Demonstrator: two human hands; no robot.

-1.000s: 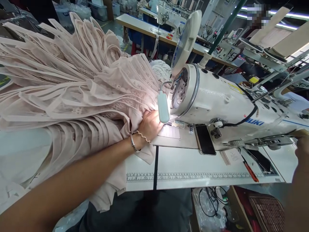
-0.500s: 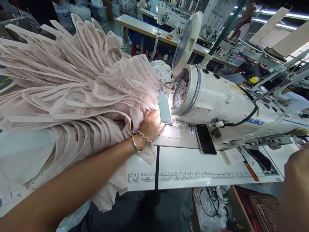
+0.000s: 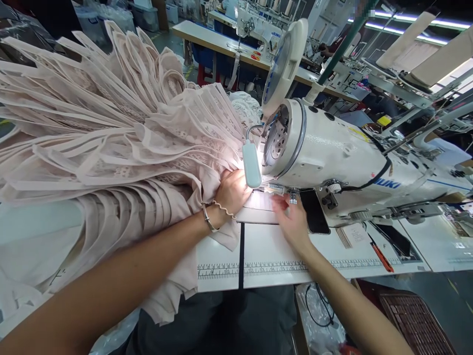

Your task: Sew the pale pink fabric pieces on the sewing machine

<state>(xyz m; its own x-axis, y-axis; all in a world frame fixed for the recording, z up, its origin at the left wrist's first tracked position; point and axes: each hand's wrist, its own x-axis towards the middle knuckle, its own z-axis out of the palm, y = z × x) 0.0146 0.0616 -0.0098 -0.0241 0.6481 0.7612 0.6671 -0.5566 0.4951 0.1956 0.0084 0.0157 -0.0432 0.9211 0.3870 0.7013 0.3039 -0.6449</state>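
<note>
My left hand (image 3: 233,191) is closed on the beige lace fabric (image 3: 212,185) right beside the needle area of a white sewing machine (image 3: 325,143). Its fingertips vanish into bright light and behind a small grey-green lamp (image 3: 252,165). My right hand (image 3: 292,219) reaches over the machine bed, just right of the left one; it looks slightly blurred, fingers apart, with nothing visible in it. Below its fingertips lies a pale panel (image 3: 260,201) on the bed. A big pile of beige lace-trimmed pieces (image 3: 92,118) spreads to the left and hangs over the table's front edge.
A dark phone (image 3: 314,211) lies by the machine's base, with a small paper pad (image 3: 353,235) and an orange-handled tool (image 3: 382,256) farther right. A printed ruler (image 3: 266,268) runs along the front edge. Another sewing table (image 3: 207,42) stands behind.
My right hand has come in from the far right edge to the machine bed. My left hand stays where it was on the fabric. The view has shifted slightly.
</note>
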